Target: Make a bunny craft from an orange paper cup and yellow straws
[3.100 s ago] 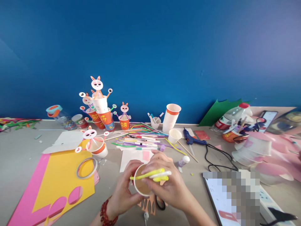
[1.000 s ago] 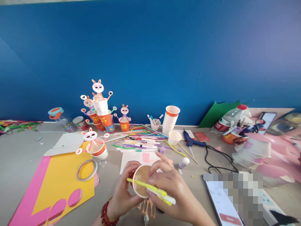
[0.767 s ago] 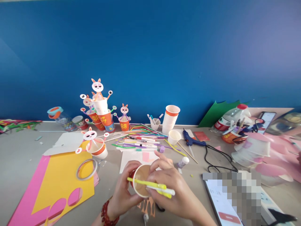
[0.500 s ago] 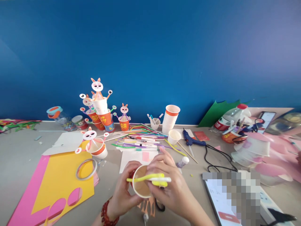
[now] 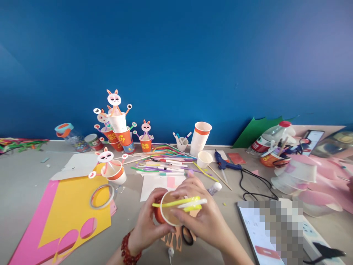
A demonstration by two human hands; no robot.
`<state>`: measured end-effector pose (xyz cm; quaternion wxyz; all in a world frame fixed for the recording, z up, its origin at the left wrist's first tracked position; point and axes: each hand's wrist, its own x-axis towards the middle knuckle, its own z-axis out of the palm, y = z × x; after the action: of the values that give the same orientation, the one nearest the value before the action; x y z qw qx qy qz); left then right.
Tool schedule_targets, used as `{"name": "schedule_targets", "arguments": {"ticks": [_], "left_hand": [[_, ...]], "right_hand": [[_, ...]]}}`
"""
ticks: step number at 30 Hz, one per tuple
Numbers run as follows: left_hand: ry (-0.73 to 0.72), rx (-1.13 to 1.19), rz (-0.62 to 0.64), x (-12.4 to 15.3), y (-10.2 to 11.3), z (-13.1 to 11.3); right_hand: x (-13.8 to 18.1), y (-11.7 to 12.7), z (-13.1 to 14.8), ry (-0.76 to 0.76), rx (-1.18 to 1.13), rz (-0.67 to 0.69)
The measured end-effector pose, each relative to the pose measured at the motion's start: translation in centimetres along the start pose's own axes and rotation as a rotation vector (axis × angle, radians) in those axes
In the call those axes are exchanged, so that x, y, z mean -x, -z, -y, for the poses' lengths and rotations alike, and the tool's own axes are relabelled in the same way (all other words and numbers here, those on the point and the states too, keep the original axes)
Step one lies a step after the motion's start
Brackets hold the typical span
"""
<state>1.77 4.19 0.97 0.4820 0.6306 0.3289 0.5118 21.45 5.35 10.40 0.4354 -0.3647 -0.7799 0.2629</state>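
Observation:
My left hand [image 5: 147, 217] is wrapped round the outside of a paper cup [image 5: 164, 209], white inside with an orange-red outer wall. The cup is tilted, its mouth facing me. My right hand [image 5: 204, 217] is closed on the cup's right side, thumb inside the mouth and fingers along the far rim. Yellow straws [image 5: 176, 202] and a white straw [image 5: 193, 203] stick out of the mouth across my right fingers; their lower ends are hidden. Beneath the hands lie cut orange paper [image 5: 172, 239] and a black scissors handle [image 5: 187, 235].
Bunny-faced cups [image 5: 116, 173] stand at the left, by yellow paper [image 5: 49, 217] and a tape roll [image 5: 102, 197]. Behind my hands are pens and straws [image 5: 165, 162], a cup stack [image 5: 200, 140] and a glue stick [image 5: 215, 188]. A glue gun [image 5: 224, 162] and a tablet [image 5: 256, 228] lie right.
Both hands have shifted slightly right with the cup and straws. The cup has turned a little, showing more of its orange side. More of the scissors handle shows below.

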Motion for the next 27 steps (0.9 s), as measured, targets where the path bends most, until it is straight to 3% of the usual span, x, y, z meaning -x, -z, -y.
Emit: {"name": "schedule_targets", "arguments": {"ticks": [9,13,17,23,27], "left_hand": [[0.016,0.059,0.025,-0.2,-0.3,-0.1],[0.045,0.160,0.013,-0.3,-0.7,-0.3],[0.039,0.205,0.016,-0.4,-1.0,-0.5],[0.076,0.330,0.007,-0.6,-1.2,-0.9],[0.103,0.388,-0.007,-0.9,-1.4,-1.6]], "right_hand": [[-0.1,-1.7,0.1,-0.070,-0.121,-0.096],[-0.1,-1.6,0.2,-0.067,-0.083,-0.040],[0.2,-1.3,-0.4,-0.103,-0.098,-0.118],[0.2,-1.6,-0.6,-0.112,-0.113,-0.059],[0.6,-1.0,-1.1,-0.141,-0.162,-0.130]]}}
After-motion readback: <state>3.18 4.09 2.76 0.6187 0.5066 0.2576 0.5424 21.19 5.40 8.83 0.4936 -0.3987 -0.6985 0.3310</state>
